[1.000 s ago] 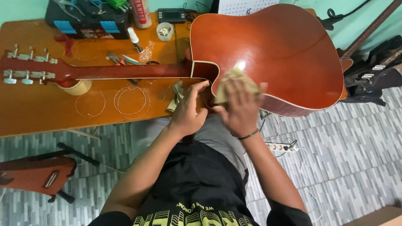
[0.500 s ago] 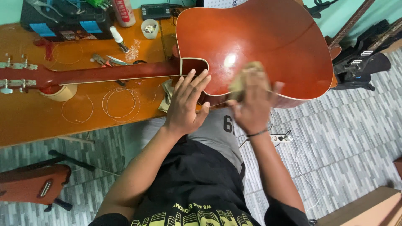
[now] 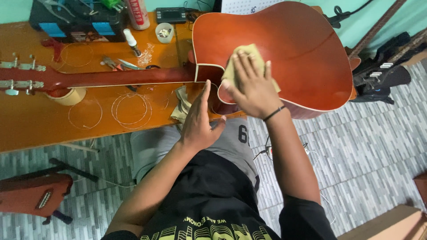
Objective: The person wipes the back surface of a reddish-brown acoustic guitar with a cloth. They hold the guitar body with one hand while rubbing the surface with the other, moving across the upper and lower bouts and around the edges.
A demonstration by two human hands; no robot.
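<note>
Guitar [image 3: 293, 53] lies back-up across the orange workbench [image 3: 40, 129], reddish-brown glossy body overhanging the bench edge toward us, neck running away from the body to the headstock [image 3: 22, 80]. We see our right hand [image 3: 251, 86] spread flat on the guitar body near the neck joint, fingers extended, pressing a yellowish cloth [image 3: 244, 55] against the wood; dark band on that wrist. Our left hand [image 3: 198, 122] sits just beside the guitar body at its lower edge, open, fingers straight, gripping nothing, fingertips near the cutaway. Second crumpled rag [image 3: 181, 104] lies beside the guitar neck joint. Coiled strings [image 3: 130, 109] rest on the bench below the neck. Small cup [image 3: 164, 32] stands beyond the neck.
</note>
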